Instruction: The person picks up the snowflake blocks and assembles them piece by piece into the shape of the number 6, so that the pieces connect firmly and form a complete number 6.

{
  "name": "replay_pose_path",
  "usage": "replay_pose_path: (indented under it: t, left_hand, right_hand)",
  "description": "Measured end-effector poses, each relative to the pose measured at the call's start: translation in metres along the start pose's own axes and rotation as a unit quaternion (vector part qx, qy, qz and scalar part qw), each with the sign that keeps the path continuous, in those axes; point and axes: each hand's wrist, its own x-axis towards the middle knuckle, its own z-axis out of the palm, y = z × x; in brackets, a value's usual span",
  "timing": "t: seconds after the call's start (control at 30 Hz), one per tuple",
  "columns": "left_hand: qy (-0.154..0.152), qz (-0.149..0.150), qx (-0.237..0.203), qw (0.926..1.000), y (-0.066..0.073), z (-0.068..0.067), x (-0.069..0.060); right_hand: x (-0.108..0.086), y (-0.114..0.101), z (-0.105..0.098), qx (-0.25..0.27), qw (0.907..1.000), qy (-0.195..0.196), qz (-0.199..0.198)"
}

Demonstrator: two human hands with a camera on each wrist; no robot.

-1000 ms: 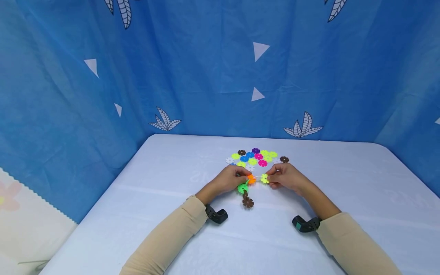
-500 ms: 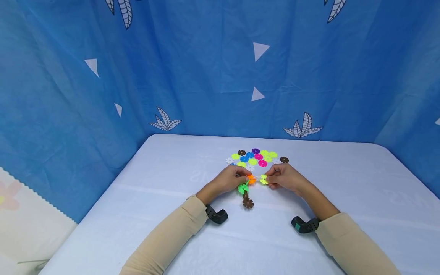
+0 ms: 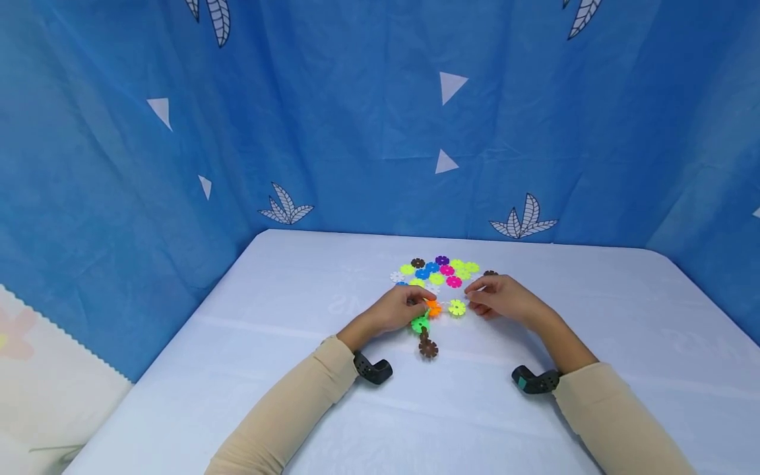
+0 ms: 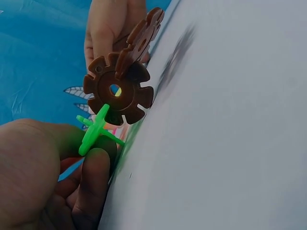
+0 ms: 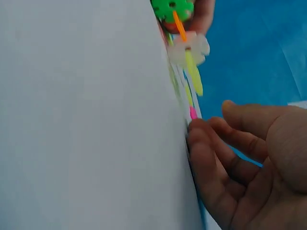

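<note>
Over the white surface [image 3: 475, 415], we see the left hand [image 3: 393, 310] pinching the chain [image 3: 420, 324] of slotted discs near its orange disc [image 3: 435, 309], presumably to steady the linked pieces. The right hand [image 3: 501, 299], thumb and fingers parted, holds nothing just beside the yellow end disc [image 3: 457, 308]. Loose discs [image 3: 454, 282] lie flat beyond, probably spread for easy picking.

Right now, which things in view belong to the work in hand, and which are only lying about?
In the work:
left hand, holding the chain
the chain's brown discs, orange disc, white disc, yellow disc
right hand, beside it

Only lying about, perhaps spares:
loose purple disc
loose pink discs
loose blue discs
</note>
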Motion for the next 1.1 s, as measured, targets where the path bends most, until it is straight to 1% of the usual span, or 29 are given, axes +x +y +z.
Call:
replay_pose_path:
  t: [0.1, 0.2, 0.27, 0.37, 0.5, 0.6, 0.8, 0.93, 1.1]
  left_hand:
    - [-0.003, 0.003, -0.003, 1.0000, -0.002, -0.001, 0.001]
    - [-0.003, 0.002, -0.009, 1.0000, -0.003, -0.001, 0.000]
    - [-0.002, -0.003, -0.014, 0.9999, -0.004, -0.001, 0.000]
    - [0.001, -0.005, -0.017, 0.9998, -0.004, -0.001, 0.000]
    - [0.001, -0.003, -0.017, 0.9998, -0.002, 0.000, 0.000]
    - [0.000, -0.003, -0.015, 0.9999, -0.002, -0.001, 0.001]
    - [0.004, -0.008, -0.015, 0.9998, 0.001, -0.002, 0.002]
    - [0.005, -0.017, -0.019, 0.9997, 0.002, -0.001, 0.002]
    - [0.015, -0.028, -0.038, 0.9987, 0.000, 0.000, 0.002]
  right_hand:
    - [0.003, 0.004, -0.011, -0.048, 0.9982, 0.035, -0.002]
    - [0.011, 0.007, -0.019, -0.096, 0.9932, 0.064, -0.012]
    - [0.017, 0.007, -0.023, -0.122, 0.9894, 0.076, -0.024]
    - [0.029, 0.007, -0.026, -0.154, 0.9841, 0.082, -0.031]
    - [0.039, 0.007, -0.029, -0.182, 0.9806, 0.071, -0.014]
    - [0.043, 0.006, -0.029, -0.190, 0.9795, 0.068, -0.006]
    - [0.040, 0.006, -0.027, -0.194, 0.9781, 0.075, -0.010]
    - [0.032, 0.005, -0.022, -0.192, 0.9785, 0.073, -0.025]
    - [0.023, 0.003, -0.015, -0.173, 0.9813, 0.070, -0.045]
